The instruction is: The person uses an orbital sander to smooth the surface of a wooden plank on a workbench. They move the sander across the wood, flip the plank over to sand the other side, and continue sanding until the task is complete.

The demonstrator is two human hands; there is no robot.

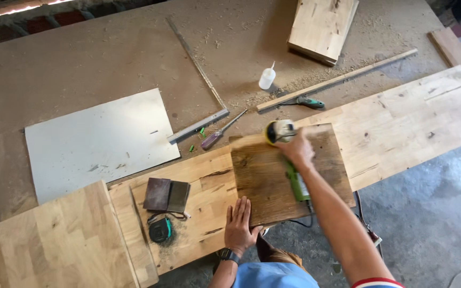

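A dark brown wooden board (265, 176) lies on a long pale plank (401, 128) at the table's near edge. My right hand (297, 150) grips a green and yellow power sander (281, 133), its yellow head resting on the board's far edge. The tool's green body (297, 184) runs back under my forearm. My left hand (239, 224) presses flat on the board's near left corner, fingers spread, a dark watch on the wrist.
On the plank to the left lie dark sanding blocks (166, 195) and a tape measure (160, 229). Behind are a grey sheet (97, 141), a screwdriver (217, 136), a white glue bottle (267, 77), a thin wooden strip (337, 80) and a stacked board (321, 26). Sawdust covers the table.
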